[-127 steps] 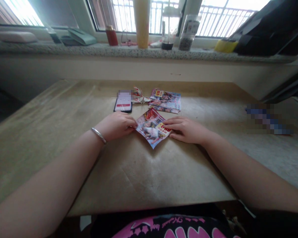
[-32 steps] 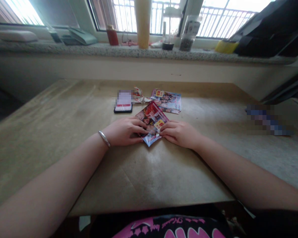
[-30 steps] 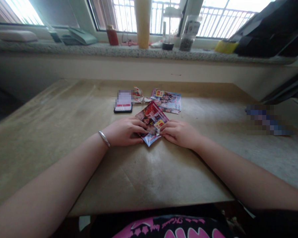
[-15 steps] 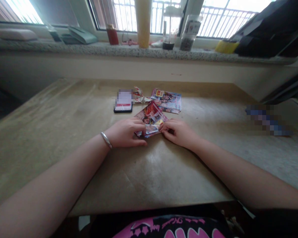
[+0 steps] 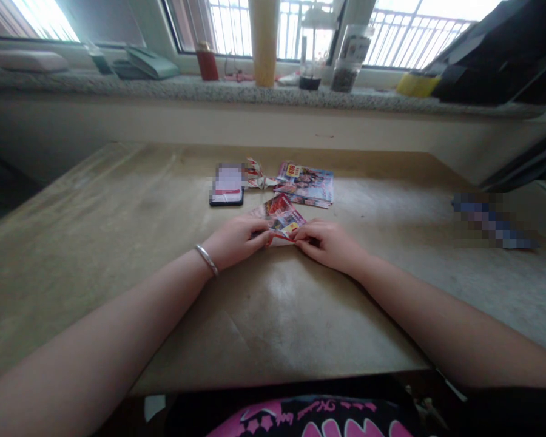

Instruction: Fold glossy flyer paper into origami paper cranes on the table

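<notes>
A colourful printed paper sheet (image 5: pixel 279 212), mostly red, lies on the table between my hands, with its near edge folded. My left hand (image 5: pixel 241 240) pinches the left part of that fold between thumb and fingers; a silver bracelet circles the wrist. At the right end of the fold, the fingertips of my right hand (image 5: pixel 323 240) are closed on the paper. Just beyond the sheet is a stack of similar printed papers (image 5: pixel 307 182). Left of the stack lies a folded paper piece (image 5: pixel 257 176) with pointed ends, beside a phone (image 5: pixel 227 185) whose screen is blurred.
The pale table (image 5: pixel 255 328) extends to a wall below a granite windowsill (image 5: pixel 236 91). On the sill stand a red bottle (image 5: pixel 207 62), a tall yellow cylinder (image 5: pixel 264 45), clear containers (image 5: pixel 346 60) and a black bag (image 5: pixel 491 54). A blurred bluish item (image 5: pixel 494 221) lies at the right.
My left hand has drawn its thumb in and closed on the near edge of the sheet. That edge is now folded differently, showing a white strip. My right hand stays nearly still.
</notes>
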Available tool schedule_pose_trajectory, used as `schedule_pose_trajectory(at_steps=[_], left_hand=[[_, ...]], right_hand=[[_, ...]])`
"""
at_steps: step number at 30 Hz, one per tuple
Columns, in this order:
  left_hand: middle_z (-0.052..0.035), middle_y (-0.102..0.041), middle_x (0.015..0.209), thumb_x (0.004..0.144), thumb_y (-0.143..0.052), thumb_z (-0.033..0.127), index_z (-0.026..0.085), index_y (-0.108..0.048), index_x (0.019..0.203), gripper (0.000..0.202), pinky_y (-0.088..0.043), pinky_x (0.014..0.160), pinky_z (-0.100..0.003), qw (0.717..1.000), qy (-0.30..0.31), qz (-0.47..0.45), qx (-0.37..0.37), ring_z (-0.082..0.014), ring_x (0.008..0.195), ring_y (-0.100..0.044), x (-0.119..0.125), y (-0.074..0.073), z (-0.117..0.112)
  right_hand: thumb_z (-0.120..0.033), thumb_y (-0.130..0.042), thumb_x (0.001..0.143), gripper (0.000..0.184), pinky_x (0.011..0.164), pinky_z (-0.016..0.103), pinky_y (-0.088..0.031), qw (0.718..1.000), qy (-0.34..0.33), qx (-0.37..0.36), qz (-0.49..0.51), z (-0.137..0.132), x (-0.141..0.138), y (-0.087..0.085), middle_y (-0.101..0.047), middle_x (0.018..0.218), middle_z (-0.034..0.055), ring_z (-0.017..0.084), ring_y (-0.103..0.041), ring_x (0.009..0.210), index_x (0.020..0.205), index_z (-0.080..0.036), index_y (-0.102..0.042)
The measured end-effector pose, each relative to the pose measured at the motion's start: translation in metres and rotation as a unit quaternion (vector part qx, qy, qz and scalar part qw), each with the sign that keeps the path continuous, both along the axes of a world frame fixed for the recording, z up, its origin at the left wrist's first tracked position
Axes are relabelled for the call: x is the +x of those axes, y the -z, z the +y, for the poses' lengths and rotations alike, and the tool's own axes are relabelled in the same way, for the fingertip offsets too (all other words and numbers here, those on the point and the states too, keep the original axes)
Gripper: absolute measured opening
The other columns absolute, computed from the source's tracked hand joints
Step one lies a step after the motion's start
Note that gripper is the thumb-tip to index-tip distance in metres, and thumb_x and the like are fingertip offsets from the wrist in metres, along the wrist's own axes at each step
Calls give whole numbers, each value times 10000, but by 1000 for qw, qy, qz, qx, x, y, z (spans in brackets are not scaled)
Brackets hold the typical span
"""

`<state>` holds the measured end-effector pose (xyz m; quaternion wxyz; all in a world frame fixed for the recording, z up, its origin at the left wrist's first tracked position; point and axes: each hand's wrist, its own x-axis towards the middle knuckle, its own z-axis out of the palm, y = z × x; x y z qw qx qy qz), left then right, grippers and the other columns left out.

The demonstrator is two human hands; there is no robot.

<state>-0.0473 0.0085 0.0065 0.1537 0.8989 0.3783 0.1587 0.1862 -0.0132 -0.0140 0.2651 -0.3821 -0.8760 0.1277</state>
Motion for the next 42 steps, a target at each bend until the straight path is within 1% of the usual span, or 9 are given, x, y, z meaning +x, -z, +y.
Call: schedule_pose_trajectory(at_steps=[3,6,9,12,16,22,27,33,42], left_hand=[[-29,-593,729,867,-459,373,163,-615,713,304,-372,655,-261,999,-38,-10,-21,-156,712,-519,2,1,2],[-40,-605,750,855,-487,375,157,-624,698,302,-379,676,-270,999,-45,-13,-17,-161,733,-521,3,3,4],[-34,-633,743,851,-506,382,167,-647,704,297,-396,703,-278,998,-37,-25,-39,-166,751,-538,3,5,6],[-21,-678,791,847,-526,387,185,-668,720,278,-420,779,-292,997,-2,-45,-70,-167,803,-576,3,5,7],[-44,-689,883,840,-543,356,174,-657,677,270,-413,888,-334,998,7,-50,-36,-185,899,-588,3,7,7],[-60,-663,887,827,-571,352,169,-655,737,220,-429,841,-359,998,-64,5,8,-213,904,-559,5,10,7],[-80,-642,907,825,-571,367,160,-641,760,227,-425,828,-367,993,-102,39,45,-228,899,-542,7,9,4],[-75,-604,846,815,-569,350,155,-602,727,217,-429,776,-348,989,-125,53,65,-220,844,-524,8,10,5],[-79,-573,833,845,-516,387,159,-596,712,277,-428,752,-340,986,-137,41,86,-209,806,-509,8,13,7]], right_hand=[[-176,-544,823,135,748,296,-466,1000,8,6,0,1,1,0,-704,831,50,173,-618,805,791,-195,-673],[-183,-540,835,146,796,323,-468,1000,4,10,-3,2,2,2,-705,844,53,183,-616,839,789,-195,-679],[-176,-544,829,145,832,331,-473,1000,-12,13,15,4,3,4,-698,896,61,180,-616,871,808,-197,-687],[-169,-543,823,152,810,316,-487,999,-33,11,28,6,2,6,-677,909,75,173,-615,867,830,-192,-694],[-148,-530,819,158,813,307,-484,1000,-22,3,22,6,1,5,-672,899,75,167,-611,861,805,-182,-683],[-169,-535,819,153,771,282,-476,1000,23,-17,12,3,1,3,-679,885,59,158,-613,819,800,-180,-687],[-200,-573,807,232,699,260,-462,998,61,1,-14,1,2,2,-681,921,46,149,-604,774,1006,-210,-692],[-233,-518,880,240,801,298,-461,998,22,38,-53,2,4,4,-679,997,66,178,-591,914,1011,-222,-719],[-255,-489,907,275,790,323,-455,992,19,82,-98,6,5,7,-660,1009,78,194,-551,892,1051,-228,-721]])
